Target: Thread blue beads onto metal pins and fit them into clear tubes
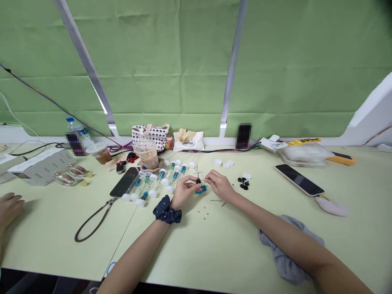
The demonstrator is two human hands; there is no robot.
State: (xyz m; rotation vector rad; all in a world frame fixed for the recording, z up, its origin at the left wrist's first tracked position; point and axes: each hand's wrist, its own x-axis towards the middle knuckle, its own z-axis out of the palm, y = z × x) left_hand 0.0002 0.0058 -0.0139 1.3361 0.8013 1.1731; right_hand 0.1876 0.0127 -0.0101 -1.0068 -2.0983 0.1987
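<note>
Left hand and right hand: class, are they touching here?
Apart. The head view shows a gap between the left hand and the right hand, a small black piece in it.

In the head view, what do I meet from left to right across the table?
A looped dark strap, a black smartphone, capped clear tubes, the left hand, the right hand, small black pieces, a second smartphone.
</note>
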